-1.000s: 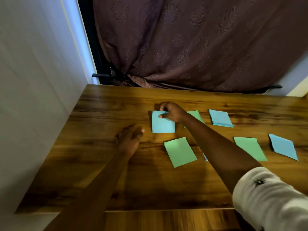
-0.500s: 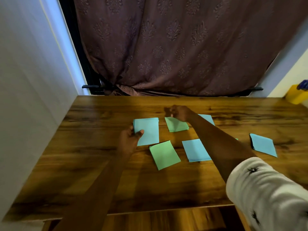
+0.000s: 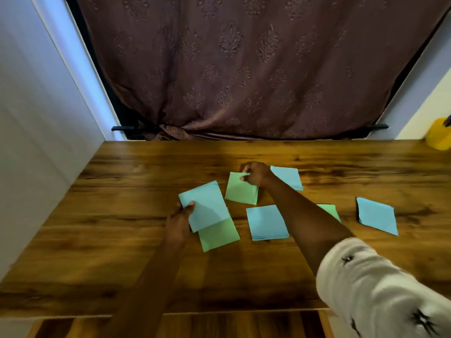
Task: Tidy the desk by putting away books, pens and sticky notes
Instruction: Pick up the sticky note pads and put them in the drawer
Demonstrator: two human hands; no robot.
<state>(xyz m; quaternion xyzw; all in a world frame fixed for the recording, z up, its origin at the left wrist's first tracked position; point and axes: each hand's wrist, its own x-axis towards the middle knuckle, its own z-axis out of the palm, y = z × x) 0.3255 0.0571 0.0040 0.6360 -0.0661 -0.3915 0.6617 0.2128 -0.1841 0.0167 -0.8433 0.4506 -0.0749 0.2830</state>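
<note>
None of the sticky notes on my wooden desk (image 3: pixel 122 191) carries any writing I can read; every face looks blank. Farthest left, my left hand (image 3: pixel 179 219) reaches in from below with the forearm bare, thumb on top and fingers underneath, pinching the left edge of a blue pad (image 3: pixel 205 206) that sits tilted. That pad overlaps the upper part of a green pad (image 3: pixel 219 236), so only the green one's lower half shows, and I cannot tell whether the two are touching. Next over, my right hand (image 3: pixel 255 173) stretches forward across the desk, fingers curled and pressed together on the top right corner of a second green pad (image 3: pixel 240 190). Nearer me, a blue pad in the middle (image 3: pixel 266 222) lies flat, its right edge slipping under my forearm. Behind my right hand a far blue pad (image 3: pixel 289 178) is partly covered by the wrist. My arm hides most of a third green pad (image 3: pixel 329 211), leaving just a sliver. A blue pad (image 3: pixel 377 215) lies alone further right. My white patterned sleeve (image 3: pixel 380 289) is blurred and cut off at the corner. At the far right edge, a yellow container (image 3: pixel 439 136) is cropped by the frame, and I cannot make it out.
</note>
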